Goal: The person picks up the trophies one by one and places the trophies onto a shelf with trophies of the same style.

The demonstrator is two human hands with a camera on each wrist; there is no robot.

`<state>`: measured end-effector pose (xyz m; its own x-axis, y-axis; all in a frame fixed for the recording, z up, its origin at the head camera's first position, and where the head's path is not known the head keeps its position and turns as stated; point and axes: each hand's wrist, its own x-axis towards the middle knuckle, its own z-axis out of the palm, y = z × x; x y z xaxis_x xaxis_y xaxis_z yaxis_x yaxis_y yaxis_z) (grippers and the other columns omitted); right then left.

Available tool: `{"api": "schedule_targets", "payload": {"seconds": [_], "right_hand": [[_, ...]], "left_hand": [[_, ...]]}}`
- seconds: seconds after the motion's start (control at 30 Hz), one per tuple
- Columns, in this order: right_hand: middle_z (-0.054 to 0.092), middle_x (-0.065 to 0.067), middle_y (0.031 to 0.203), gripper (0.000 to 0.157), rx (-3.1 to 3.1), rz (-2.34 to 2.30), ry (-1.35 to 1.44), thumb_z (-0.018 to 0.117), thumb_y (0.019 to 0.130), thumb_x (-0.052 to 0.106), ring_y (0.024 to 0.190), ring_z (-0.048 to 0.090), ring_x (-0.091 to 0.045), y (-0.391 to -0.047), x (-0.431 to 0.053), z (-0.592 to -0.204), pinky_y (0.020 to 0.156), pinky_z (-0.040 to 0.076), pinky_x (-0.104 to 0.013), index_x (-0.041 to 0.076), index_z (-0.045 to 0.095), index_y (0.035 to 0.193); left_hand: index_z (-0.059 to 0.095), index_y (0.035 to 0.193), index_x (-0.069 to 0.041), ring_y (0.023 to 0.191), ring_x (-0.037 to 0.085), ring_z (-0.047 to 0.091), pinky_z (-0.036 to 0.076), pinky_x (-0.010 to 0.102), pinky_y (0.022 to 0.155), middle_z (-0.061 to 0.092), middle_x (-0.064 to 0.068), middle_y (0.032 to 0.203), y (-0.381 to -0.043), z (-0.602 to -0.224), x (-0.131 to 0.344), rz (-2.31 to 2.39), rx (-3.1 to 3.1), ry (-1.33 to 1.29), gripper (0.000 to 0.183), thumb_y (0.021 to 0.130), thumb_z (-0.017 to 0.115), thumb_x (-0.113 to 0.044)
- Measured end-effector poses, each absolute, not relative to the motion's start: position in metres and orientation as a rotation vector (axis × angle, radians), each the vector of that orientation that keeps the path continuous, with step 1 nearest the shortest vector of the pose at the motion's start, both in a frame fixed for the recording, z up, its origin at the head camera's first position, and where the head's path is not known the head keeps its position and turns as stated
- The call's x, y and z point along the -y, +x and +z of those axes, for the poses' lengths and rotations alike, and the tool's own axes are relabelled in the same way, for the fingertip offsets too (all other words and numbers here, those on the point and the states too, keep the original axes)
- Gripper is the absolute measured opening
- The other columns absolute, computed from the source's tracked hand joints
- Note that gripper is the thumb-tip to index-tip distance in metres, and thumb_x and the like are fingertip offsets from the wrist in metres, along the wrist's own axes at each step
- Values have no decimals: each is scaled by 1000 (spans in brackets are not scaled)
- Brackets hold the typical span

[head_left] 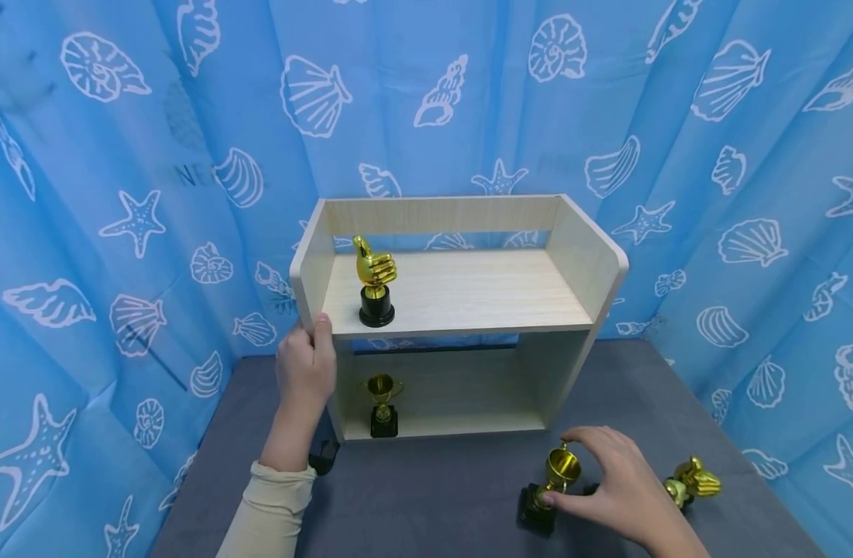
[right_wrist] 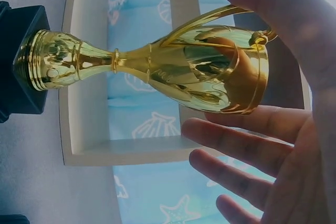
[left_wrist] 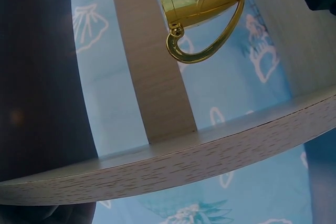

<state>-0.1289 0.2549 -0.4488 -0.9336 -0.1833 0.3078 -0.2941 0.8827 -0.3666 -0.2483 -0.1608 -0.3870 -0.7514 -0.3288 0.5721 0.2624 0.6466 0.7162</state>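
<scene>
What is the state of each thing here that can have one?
Two-tier shelf: upright, open-fronted.
Upper thumbs-up trophy: upright.
Lower cup trophy: upright.
Front cup trophy: appears upright.
Right thumbs-up trophy: partly hidden, pose unclear.
Left hand: gripping shelf's left side.
Right hand: around front cup trophy, fingers extended.
Shell-print curtain: hanging in folds.

The trophy cup (right_wrist: 205,72) looked like metal or metal-coated plastic, mirror-smooth and highly glossy, on a plastic-looking base (right_wrist: 23,59) with a duller face. The thumbs-up trophy (head_left: 375,267) had the same bright metallic shine. The shelf (head_left: 461,287) looked like wood with a smooth, low-sheen surface, fine streaks of grain showing along its edge. The worktop (head_left: 426,496) seemed covered in matt cloth. The curtain (head_left: 380,101) was smooth printed cloth, and the sleeve (head_left: 273,500) matt, gathered fabric.
</scene>
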Motion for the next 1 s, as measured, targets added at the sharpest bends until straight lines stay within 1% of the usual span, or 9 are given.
{"api": "schedule_targets", "payload": {"seconds": [0.13, 0.4, 0.63, 0.8, 1.0], "right_hand": [[67, 7, 105, 73, 2774, 596, 325, 79, 57, 72, 101, 62, -22, -126, -252, -449, 91, 41, -57, 25, 66, 111], [68, 7, 101, 73, 2699, 607, 332, 83, 54, 70, 100, 61, -22, -131, -253, -448, 93, 38, -54, 25, 66, 109], [67, 9, 100, 70, 2724, 627, 315, 84, 53, 69, 102, 61, -23, -132, -253, -449, 93, 38, -55, 27, 65, 105], [67, 9, 99, 71, 2719, 631, 297, 83, 52, 71, 99, 61, -22, -131, -251, -450, 91, 40, -56, 27, 65, 105], [67, 8, 98, 73, 2703, 631, 285, 83, 51, 72, 98, 61, -22, -132, -249, -450, 91, 39, -55, 27, 64, 105]], "left_hand": [[50, 74, -11, 56, 24, 45, 35, 36, 52, 46, 8, 63, -248, -388, 160, -1083, 2164, 56, 49, 102, 38, -49], [46, 71, -10, 52, 23, 40, 33, 36, 49, 42, 7, 60, -252, -386, 161, -1075, 2143, 32, 51, 102, 37, -49], [47, 72, -10, 55, 22, 42, 35, 36, 52, 45, 8, 63, -252, -385, 162, -1093, 2148, 27, 50, 103, 36, -48], [48, 73, -10, 54, 22, 41, 34, 36, 52, 44, 8, 63, -251, -386, 162, -1091, 2144, 34, 50, 103, 37, -48], [48, 74, -10, 56, 22, 44, 37, 36, 53, 46, 8, 64, -250, -386, 161, -1098, 2160, 35, 49, 103, 37, -48]]}}
